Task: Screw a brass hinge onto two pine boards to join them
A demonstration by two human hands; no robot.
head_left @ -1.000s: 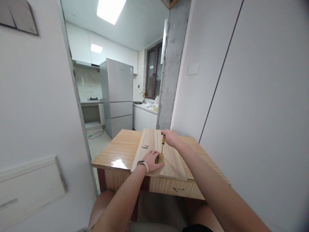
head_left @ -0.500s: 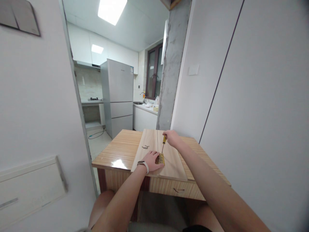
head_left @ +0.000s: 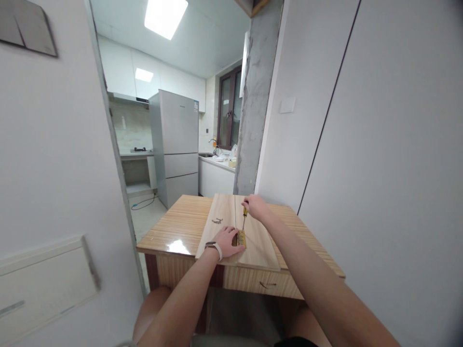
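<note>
The right hand [head_left: 256, 206] grips one screwdriver [head_left: 245, 212], tip at twelve o'clock on one hinge [head_left: 241, 239] across two boards [head_left: 259, 248]. The left hand [head_left: 227, 242], spread wide, touches the hinge from nine; screws [head_left: 217, 221], hard to count, lie toward ten.

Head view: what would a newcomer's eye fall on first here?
Probably the yellow screwdriver in the right hand, tip down at the brass-coloured metal piece that the left hand touches on the pale boards. Beyond the table, the tall silver fridge stands out in the kitchen, with a bright light panel on the ceiling.
</note>
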